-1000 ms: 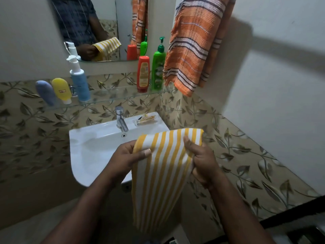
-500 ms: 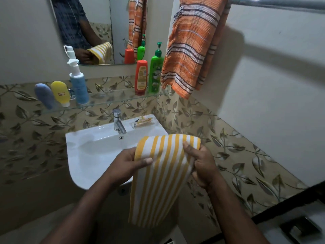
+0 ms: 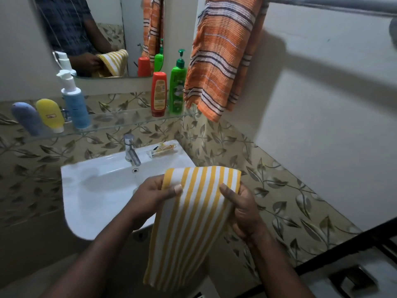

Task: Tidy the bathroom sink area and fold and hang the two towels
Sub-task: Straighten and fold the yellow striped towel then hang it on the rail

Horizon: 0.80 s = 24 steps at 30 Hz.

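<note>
**Yellow-striped towel point(image 3: 193, 216): folded, held ready for the rail**

Item: a towel folded to a narrow strip. Its top fold is stretched level between both hands and the rest hangs below them.
Hold: the left hand point(image 3: 152, 196) pinches the top left corner with its thumb on the front face. The right hand point(image 3: 242, 211) grips the right edge in the same way.
Step, as judged: hanging. The rail point(image 3: 322, 3) runs high above and to the right of the right hand, and the orange towel point(image 3: 221, 61) is already draped on it. Keep both pinches firm so the layers do not slide. Lift with the fold level, then drape at the midpoint on bare rail beside the orange towel.

Containers:
- Soap dish point(image 3: 163, 149), beyond the left hand on the sink point(image 3: 90, 190) ledge, beside the tap point(image 3: 131, 149). It holds something orange-yellow that cannot be identified.
- Glass shelf point(image 3: 129, 123), above and beyond both hands. It carries a green pump bottle point(image 3: 177, 84), a red bottle point(image 3: 159, 93), a blue pump bottle point(image 3: 74, 102), a yellow tube point(image 3: 50, 115) and a grey-blue tube point(image 3: 26, 118).
</note>
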{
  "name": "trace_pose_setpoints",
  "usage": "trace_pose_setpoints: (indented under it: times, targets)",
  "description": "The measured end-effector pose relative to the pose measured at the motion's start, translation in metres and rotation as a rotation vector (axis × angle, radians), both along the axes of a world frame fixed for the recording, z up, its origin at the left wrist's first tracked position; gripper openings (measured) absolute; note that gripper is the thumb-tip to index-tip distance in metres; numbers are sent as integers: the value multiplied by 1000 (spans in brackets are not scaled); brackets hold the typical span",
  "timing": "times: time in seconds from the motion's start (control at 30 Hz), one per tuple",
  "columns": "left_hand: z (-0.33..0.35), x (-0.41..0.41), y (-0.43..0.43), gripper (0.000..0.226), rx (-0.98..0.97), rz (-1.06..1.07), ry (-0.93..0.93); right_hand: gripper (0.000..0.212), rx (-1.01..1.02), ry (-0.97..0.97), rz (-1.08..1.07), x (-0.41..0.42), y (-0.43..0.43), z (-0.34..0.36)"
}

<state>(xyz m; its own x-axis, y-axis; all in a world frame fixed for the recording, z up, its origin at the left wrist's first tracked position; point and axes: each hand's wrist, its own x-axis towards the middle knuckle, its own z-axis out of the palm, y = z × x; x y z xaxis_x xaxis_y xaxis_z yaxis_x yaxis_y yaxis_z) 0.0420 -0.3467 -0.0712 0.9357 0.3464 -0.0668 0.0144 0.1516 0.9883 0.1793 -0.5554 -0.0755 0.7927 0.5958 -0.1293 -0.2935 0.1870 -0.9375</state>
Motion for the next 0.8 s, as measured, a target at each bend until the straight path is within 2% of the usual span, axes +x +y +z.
trace_pose_setpoints:
  times: [0.1, 0.2, 0.33, 0.53, 0.6, 0.7, 0.8]
  targets:
    - [10, 21, -8, 25, -39, 48, -26, 61, -17, -10, -7, 6, -5, -9]
    - [22, 35, -11, 27, -74, 3, -54, 58, -22, -53, -17, 21, -11, 1]
    - [45, 53, -17, 46, -83, -46, -131, 50, 16, -128, 36, 43, -22, 29]
    - [77, 91, -16, 72, -7, -181, -185, 70, 152, -148, -105, 60, -26, 77]
    - [84, 103, -11, 70, -10, -244, -194, 65, 175, -180, -158, 63, -25, 85]
    - [91, 115, -6, 63, -32, -298, -208, 42, 152, -247, -288, 66, -22, 94]
    - [95, 126, 2, 50, -99, -315, -221, 56, 191, -260, -344, 62, -19, 108]
